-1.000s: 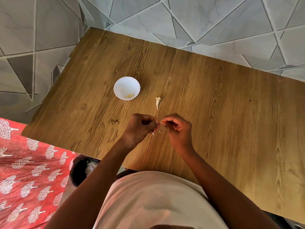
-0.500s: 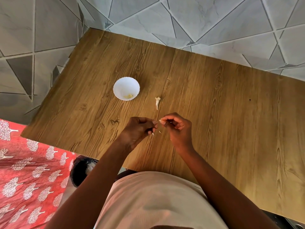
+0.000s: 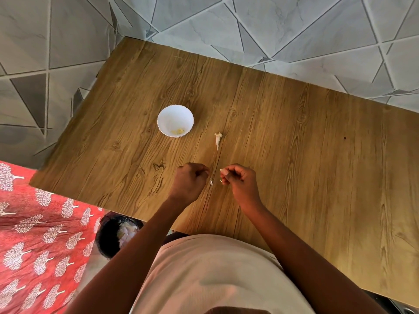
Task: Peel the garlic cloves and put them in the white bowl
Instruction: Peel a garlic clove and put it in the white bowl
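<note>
From the head view, the person stands at a wooden counter. The right hand pinches a small garlic clove at its fingertips, just above the counter. The left hand is curled up tight just beside it, at about 9 o'clock from the right hand. It may pinch a bit of skin, but that is too small to tell. A thin scrap of skin shows between the two hands.

The white bowl sits at about 11 o'clock from the hands, well apart from them. Some yellowish peeled bits lie inside it. A garlic stem piece lies on the counter at about 12 o'clock from the hands, near the bowl at its 4 o'clock.

The step in hand looks like pulling the last skin off the clove. To do it well, the right hand should hold the clove firmly but not squash it. The left hand should pull the skin away in small tugs, from the tip down. The person should turn the clove to check that no skin is left. Then the clove can go up to the bowl and drop in, with the skin kept out.

A dark bin sits on the floor by the counter edge, at about 7 o'clock from the hands.
</note>
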A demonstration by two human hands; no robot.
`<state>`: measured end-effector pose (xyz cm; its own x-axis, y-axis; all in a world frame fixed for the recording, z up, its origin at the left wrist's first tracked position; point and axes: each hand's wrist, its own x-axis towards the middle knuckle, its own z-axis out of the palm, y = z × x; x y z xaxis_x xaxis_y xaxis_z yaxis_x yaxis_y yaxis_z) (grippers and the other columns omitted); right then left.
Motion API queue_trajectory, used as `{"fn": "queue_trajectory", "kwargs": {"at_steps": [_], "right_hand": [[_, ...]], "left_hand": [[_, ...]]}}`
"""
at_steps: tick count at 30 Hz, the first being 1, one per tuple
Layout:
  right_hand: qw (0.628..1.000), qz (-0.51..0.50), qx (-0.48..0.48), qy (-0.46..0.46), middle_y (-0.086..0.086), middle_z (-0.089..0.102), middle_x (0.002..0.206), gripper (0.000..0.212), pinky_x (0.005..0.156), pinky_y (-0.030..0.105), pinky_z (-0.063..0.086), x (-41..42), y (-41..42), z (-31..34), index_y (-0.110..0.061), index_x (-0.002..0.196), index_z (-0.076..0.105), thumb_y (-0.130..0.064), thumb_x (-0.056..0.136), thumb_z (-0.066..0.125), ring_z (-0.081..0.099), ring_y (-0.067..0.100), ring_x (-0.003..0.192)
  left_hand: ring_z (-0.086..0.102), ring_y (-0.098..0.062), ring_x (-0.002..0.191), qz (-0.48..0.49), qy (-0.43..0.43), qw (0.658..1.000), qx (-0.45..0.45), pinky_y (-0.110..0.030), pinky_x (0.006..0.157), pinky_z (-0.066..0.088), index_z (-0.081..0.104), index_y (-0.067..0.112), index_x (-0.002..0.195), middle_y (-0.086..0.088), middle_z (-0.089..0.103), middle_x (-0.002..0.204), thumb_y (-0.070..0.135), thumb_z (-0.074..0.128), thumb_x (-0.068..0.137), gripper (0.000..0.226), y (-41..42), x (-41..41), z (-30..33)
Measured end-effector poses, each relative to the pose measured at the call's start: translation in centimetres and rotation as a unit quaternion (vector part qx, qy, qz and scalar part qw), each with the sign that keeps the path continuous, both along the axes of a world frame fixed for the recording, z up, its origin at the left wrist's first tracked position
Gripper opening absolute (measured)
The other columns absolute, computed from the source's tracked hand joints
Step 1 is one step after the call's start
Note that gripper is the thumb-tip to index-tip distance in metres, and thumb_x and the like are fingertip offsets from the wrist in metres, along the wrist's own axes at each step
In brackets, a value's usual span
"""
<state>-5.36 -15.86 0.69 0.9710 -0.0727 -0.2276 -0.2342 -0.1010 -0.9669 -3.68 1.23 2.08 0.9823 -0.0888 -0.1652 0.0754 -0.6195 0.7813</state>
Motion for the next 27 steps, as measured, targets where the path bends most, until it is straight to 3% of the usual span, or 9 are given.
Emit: {"fn": "queue_trajectory", "kwargs": {"at_steps": [4,7,10,13,16,20,27], "right_hand": [[1.0,0.012,-0.011,0.003,0.016,0.069,0.079,0.013,0.075,0.052,0.056,0.1,0.2,-0.3,-0.007,0.089,0.072,-0.005,0.098,0.063,0.064,0.023,0.072],[0.999,0.025,-0.024,-0.02,0.012,0.072,0.081,0.01,0.074,0.055,0.055,0.1,0.2,-0.3,-0.009,0.09,0.073,-0.009,0.096,0.065,0.064,0.032,0.073],[0.998,0.041,-0.032,-0.043,0.007,0.076,0.086,0.01,0.075,0.052,0.056,0.1,0.2,0.0,-0.006,0.093,0.075,-0.007,0.095,0.065,0.065,0.032,0.074],[0.995,0.055,-0.059,-0.067,0.005,0.071,0.079,0.01,0.072,0.045,0.056,0.1,0.1,0.3,-0.005,0.095,0.076,-0.006,0.095,0.067,0.066,0.022,0.073],[0.985,0.086,-0.115,-0.096,-0.004,0.068,0.08,0.009,0.068,0.029,0.054,0.4,0.0,0.9,-0.005,0.096,0.077,-0.006,0.094,0.068,0.066,0.011,0.075],[0.972,0.116,-0.169,-0.118,0.001,0.071,0.083,0.009,0.067,0.028,0.054,0.6,-0.3,1.2,-0.007,0.096,0.077,-0.008,0.092,0.069,0.066,0.011,0.076],[0.994,0.075,-0.071,-0.034,0.004,0.069,0.071,0.015,0.066,0.028,0.053,0.5,-0.2,1.7,-0.01,0.091,0.075,-0.003,0.096,0.063,0.064,0.011,0.066]], "left_hand": [[0.07,0.0,0.078,0.007,-0.052,0.997,-0.063,-0.013,0.074,0.054,0.08,0.011,0.104,0.008,0.076,0.09,0.008,0.074,0.091,0.014,-0.3,-0.3,0.2],[0.074,-0.005,0.081,0.024,-0.016,0.991,-0.13,-0.025,0.078,0.061,0.08,0.011,0.102,0.005,0.079,0.091,0.009,0.082,0.085,0.018,-0.5,-0.4,0.5],[0.075,-0.015,0.078,0.016,-0.026,0.986,-0.164,-0.034,0.074,0.063,0.079,0.008,0.096,0.001,0.078,0.086,0.01,0.08,0.086,0.01,-0.4,-0.2,0.6],[0.073,-0.021,0.075,0.006,-0.032,0.985,-0.172,-0.036,0.071,0.061,0.077,0.007,0.093,-0.002,0.076,0.083,0.004,0.075,0.089,0.005,-0.1,-0.1,0.6],[0.07,-0.019,0.073,0.006,-0.043,0.986,-0.159,-0.032,0.068,0.06,0.077,0.006,0.092,-0.002,0.074,0.083,0.0,0.073,0.09,0.008,-0.2,-0.2,0.5],[0.071,-0.012,0.073,0.002,-0.039,0.987,-0.158,-0.02,0.067,0.056,0.077,0.004,0.093,-0.001,0.074,0.085,-0.001,0.073,0.089,0.007,-0.3,-0.1,0.4],[0.075,-0.022,0.083,0.004,0.011,0.976,-0.219,-0.036,0.078,0.063,0.078,0.004,0.096,-0.005,0.077,0.087,-0.001,0.072,0.091,0.009,-0.3,0.2,0.6]]}}
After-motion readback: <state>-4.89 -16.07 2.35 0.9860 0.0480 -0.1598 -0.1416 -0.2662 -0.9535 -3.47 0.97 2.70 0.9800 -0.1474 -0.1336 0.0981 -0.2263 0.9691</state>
